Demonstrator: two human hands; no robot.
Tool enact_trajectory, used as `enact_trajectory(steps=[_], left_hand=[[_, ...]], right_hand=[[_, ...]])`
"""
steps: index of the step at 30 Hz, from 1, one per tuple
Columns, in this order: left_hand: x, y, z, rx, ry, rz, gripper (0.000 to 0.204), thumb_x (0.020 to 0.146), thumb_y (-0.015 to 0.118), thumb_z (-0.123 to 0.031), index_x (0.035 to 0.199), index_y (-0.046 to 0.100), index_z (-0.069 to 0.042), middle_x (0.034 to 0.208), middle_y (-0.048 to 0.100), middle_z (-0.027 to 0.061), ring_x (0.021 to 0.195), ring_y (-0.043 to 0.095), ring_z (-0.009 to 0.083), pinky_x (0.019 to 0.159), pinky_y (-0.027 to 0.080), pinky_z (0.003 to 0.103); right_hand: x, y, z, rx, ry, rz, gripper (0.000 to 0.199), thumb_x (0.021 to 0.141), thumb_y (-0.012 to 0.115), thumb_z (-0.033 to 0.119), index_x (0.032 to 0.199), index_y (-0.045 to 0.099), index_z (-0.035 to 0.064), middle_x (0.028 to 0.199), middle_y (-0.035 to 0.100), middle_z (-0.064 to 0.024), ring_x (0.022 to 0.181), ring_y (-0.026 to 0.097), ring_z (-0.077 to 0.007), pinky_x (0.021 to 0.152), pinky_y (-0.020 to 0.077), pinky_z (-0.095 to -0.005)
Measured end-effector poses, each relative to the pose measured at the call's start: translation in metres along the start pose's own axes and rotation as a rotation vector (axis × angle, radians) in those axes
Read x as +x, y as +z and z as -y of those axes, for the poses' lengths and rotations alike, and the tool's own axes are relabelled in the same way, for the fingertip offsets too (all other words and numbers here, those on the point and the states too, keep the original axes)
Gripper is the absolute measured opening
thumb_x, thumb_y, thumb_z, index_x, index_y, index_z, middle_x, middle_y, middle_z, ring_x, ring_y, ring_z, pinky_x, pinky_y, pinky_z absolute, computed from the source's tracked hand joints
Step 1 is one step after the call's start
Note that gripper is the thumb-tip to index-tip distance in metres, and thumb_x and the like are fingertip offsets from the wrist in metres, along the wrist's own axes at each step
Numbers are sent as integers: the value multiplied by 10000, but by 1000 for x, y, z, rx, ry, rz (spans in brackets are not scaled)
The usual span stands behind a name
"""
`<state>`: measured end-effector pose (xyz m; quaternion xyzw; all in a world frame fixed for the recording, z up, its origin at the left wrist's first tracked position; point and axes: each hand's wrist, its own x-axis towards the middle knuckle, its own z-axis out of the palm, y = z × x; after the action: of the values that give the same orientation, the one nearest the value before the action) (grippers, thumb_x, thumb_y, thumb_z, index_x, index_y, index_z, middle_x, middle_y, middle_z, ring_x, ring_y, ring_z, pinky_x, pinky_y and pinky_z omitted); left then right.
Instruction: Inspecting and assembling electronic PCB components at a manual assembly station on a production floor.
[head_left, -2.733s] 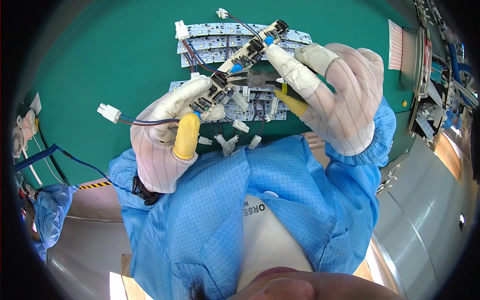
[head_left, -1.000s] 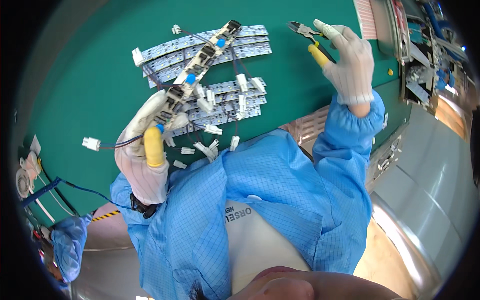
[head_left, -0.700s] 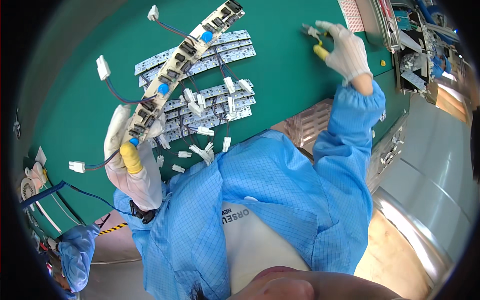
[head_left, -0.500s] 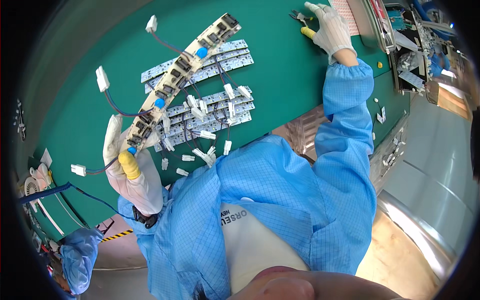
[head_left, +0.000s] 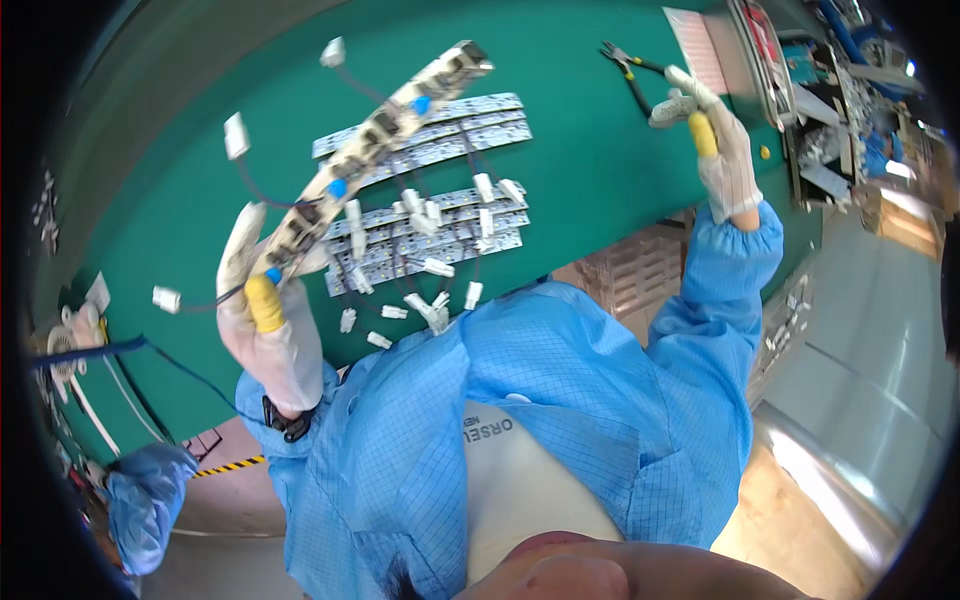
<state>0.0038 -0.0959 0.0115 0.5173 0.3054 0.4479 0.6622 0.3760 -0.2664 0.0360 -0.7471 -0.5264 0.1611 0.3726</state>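
My left hand [head_left: 262, 300], in a white glove with a yellow thumb cover, grips the near end of a long circuit board strip [head_left: 360, 152]. This strip is tilted up to the right, with black parts, blue round parts and several wires ending in white plugs [head_left: 236, 135]. Behind and below it, rows of white LED boards [head_left: 430, 245] lie on the green mat, their wired white plugs on and beside them. At the far right my right hand [head_left: 715, 140], also gloved, is open beside the handles of the cutting pliers [head_left: 630, 72]; nothing shows in its fingers.
A sheet of red-marked labels [head_left: 697, 48] lies beside a metal tray [head_left: 752, 60] at the far right. Boxes of parts stand beyond. At the left are a small fan [head_left: 62, 345] and a blue coiled cord [head_left: 95, 352]. Another person's blue sleeve [head_left: 150, 500] appears lower left.
My right hand has drawn back toward me and off the pliers, which now show fully on the mat. The left hand still holds the strip. The whole view has shifted slightly.
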Motion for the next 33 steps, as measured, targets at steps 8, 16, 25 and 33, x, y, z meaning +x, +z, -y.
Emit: enact_trajectory(steps=[8, 16, 25, 33], left_hand=[[-2, -10, -9, 222, -13, 114, 528, 911, 554, -337, 1291, 452, 15, 1075, 622, 104, 916, 588, 130, 831, 460, 271], [-3, -13, -11, 128, -47, 31, 548, 916, 513, -438, 1192, 485, 35, 900, 652, 108, 768, 607, 134, 755, 460, 243], [14, -23, 6, 546, 125, -123, 272, 860, 482, 10, 1103, 603, -3, 1051, 653, 99, 935, 616, 174, 836, 464, 286], [18, -17, -7, 581, 57, -15, 625, 970, 286, -505, 1163, 553, 26, 1028, 646, 116, 912, 625, 180, 799, 461, 265]], right_hand=[[27, 68, 76, 652, 120, 579, 812, 842, 508, 597, 1307, 378, -56, 1111, 589, -153, 869, 614, -198, 756, 501, -298], [49, 94, 75, 447, -128, 365, 462, 928, 507, 381, 1034, 580, -63, 709, 618, -121, 563, 587, -163, 529, 471, -260], [36, 82, 100, 686, 140, 474, 571, 895, 495, 506, 1083, 558, -29, 686, 633, -95, 450, 538, -92, 396, 392, -177], [41, 89, 92, 745, 79, 551, 569, 941, 389, 504, 1012, 601, -19, 670, 627, -81, 417, 546, -88, 356, 401, -185]])
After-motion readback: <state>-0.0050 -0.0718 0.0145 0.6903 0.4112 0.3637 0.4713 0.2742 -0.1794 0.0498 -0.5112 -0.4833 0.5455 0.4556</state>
